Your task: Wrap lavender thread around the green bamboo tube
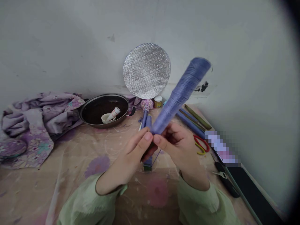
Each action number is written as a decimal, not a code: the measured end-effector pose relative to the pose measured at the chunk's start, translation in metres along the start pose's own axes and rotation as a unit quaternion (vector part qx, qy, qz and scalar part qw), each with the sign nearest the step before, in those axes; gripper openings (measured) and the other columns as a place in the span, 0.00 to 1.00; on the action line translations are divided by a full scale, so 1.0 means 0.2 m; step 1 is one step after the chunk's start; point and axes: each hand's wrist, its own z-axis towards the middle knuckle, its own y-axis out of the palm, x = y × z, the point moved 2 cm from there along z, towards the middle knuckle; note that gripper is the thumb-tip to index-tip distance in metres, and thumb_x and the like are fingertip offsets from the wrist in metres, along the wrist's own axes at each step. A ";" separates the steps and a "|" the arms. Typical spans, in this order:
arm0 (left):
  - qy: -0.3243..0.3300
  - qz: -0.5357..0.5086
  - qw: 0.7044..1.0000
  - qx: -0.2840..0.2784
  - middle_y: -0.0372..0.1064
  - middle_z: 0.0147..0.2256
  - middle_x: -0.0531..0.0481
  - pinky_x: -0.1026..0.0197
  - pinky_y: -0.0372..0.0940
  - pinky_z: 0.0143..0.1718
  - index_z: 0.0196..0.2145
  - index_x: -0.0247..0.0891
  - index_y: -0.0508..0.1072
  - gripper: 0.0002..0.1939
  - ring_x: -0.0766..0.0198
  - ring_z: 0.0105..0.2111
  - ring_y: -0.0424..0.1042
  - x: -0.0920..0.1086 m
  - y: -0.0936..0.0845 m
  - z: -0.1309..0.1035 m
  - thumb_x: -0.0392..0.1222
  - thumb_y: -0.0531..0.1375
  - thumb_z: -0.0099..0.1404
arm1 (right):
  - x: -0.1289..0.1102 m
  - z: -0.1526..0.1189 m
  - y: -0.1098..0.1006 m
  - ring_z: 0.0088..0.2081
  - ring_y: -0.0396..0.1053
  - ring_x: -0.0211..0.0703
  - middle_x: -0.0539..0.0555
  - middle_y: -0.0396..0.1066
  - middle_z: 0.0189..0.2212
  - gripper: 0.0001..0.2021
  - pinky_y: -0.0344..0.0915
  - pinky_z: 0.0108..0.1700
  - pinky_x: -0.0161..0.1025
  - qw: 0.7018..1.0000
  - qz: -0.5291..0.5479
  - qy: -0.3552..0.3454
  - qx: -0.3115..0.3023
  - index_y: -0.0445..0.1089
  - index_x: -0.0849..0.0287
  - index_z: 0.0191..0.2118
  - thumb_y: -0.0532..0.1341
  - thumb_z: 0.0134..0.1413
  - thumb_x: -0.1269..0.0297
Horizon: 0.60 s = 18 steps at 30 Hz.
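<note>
A tapering piece wound with blue-violet thread (180, 93) slants up to the right from between my hands, its wide end raised. Thumb and fingers of my left hand (131, 153) close on its lower end. My right hand (180, 147) pinches the same end from the other side, with its fingers curled behind. The thumbs nearly meet, and the tip they hold is mostly hidden. Below the hands lies another thread-wound piece (147, 163), partly covered, with a loose strand beside it.
A dark pan (104, 126) holding a white cup (106, 118) stands back left beside purple floral cloth (35, 137). Behind are a silver disc (147, 71) and a jar (157, 102). Rightward lie scissors (207, 144), a black-handled object (229, 187) and a dark flat slab (250, 190).
</note>
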 end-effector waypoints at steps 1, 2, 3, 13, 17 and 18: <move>-0.013 -0.023 1.000 -0.012 0.55 0.23 0.58 0.66 0.49 0.21 0.31 0.39 0.65 0.24 0.71 0.21 0.52 -0.01 0.00 0.00 0.64 0.53 0.71 | 0.00 0.00 0.00 0.23 0.71 0.38 0.47 0.71 0.23 0.14 0.70 0.24 0.35 1.000 0.003 0.007 -0.009 0.74 0.57 0.36 0.73 0.50 0.54; -0.027 -0.046 0.998 -0.023 0.54 0.22 0.59 0.67 0.47 0.20 0.32 0.39 0.65 0.24 0.71 0.20 0.51 -0.02 0.00 0.01 0.64 0.54 0.71 | -0.01 0.00 0.00 0.23 0.71 0.39 0.47 0.71 0.23 0.15 0.71 0.24 0.36 1.000 0.003 0.011 -0.019 0.74 0.57 0.36 0.73 0.51 0.54; -0.041 -0.066 0.996 -0.031 0.53 0.22 0.59 0.67 0.46 0.19 0.33 0.39 0.65 0.24 0.72 0.19 0.50 -0.02 0.00 0.01 0.64 0.55 0.70 | -0.01 -0.01 0.00 0.23 0.71 0.38 0.47 0.71 0.23 0.14 0.70 0.24 0.36 1.000 -0.001 0.010 -0.025 0.74 0.57 0.37 0.73 0.51 0.55; -0.171 -0.207 0.956 -0.116 0.48 0.16 0.63 0.71 0.37 0.12 0.25 0.39 0.61 0.29 0.77 0.13 0.40 0.01 0.00 0.01 0.69 0.58 0.63 | -0.06 -0.01 0.01 0.23 0.73 0.38 0.48 0.77 0.22 0.07 0.66 0.25 0.34 0.997 -0.004 -0.020 -0.069 0.76 0.57 0.39 0.69 0.57 0.61; -0.173 -0.203 0.959 -0.097 0.49 0.16 0.62 0.72 0.38 0.12 0.25 0.39 0.62 0.28 0.77 0.13 0.41 0.01 -0.01 0.02 0.69 0.58 0.63 | -0.05 -0.01 0.02 0.22 0.72 0.37 0.49 0.79 0.22 0.06 0.66 0.24 0.34 0.998 -0.011 -0.020 -0.057 0.76 0.57 0.38 0.69 0.57 0.61; -0.164 -0.201 0.962 -0.088 0.49 0.16 0.62 0.72 0.39 0.12 0.26 0.39 0.63 0.28 0.77 0.14 0.42 0.01 -0.01 0.02 0.68 0.59 0.62 | -0.05 -0.01 0.02 0.23 0.72 0.37 0.49 0.79 0.22 0.05 0.66 0.24 0.34 0.999 -0.012 -0.023 -0.048 0.76 0.57 0.37 0.69 0.57 0.62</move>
